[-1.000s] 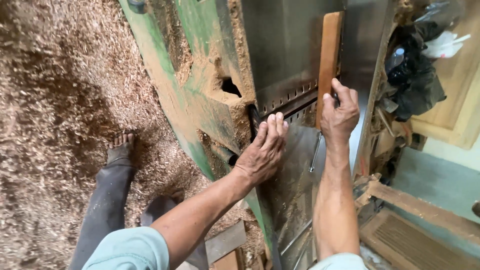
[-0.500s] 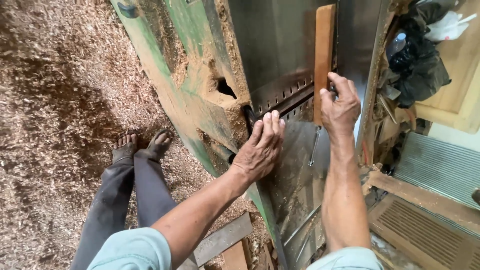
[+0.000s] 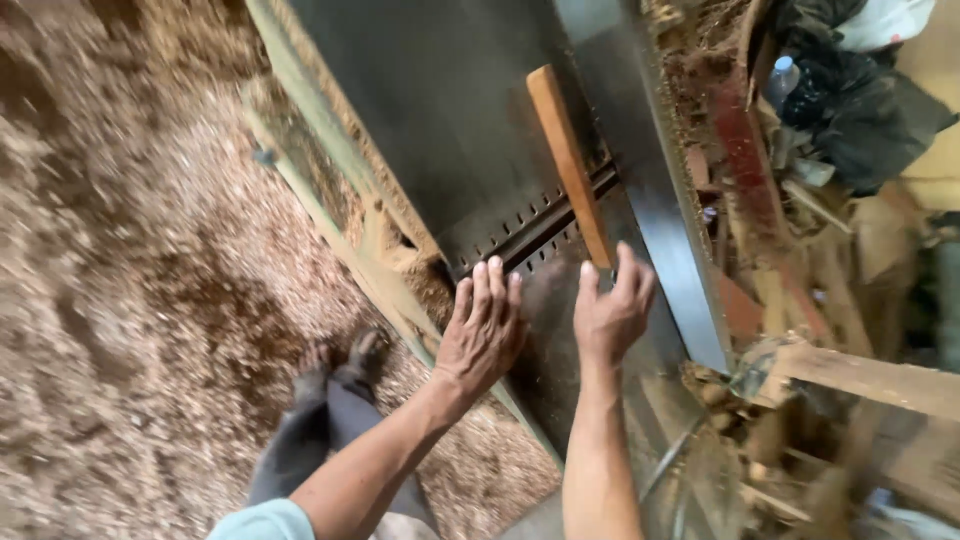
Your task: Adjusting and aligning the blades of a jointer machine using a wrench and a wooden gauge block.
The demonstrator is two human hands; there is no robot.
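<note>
1. Bare fingers [image 3: 497, 285] of left hand [image 3: 482, 335] straight and together, flat on the metal surface [image 3: 450, 130], gripping nothing.
2. Right hand [image 3: 610, 312] fingers loosely spread, at the near end of the wood strip [image 3: 567, 160], no clear grip.
3. Strip lies across the slotted cutter gap [image 3: 520, 235], beside the steel fence [image 3: 650, 190].
4. Sawdust floor [image 3: 130, 300] left, scrap wood [image 3: 860, 375] right.
</note>
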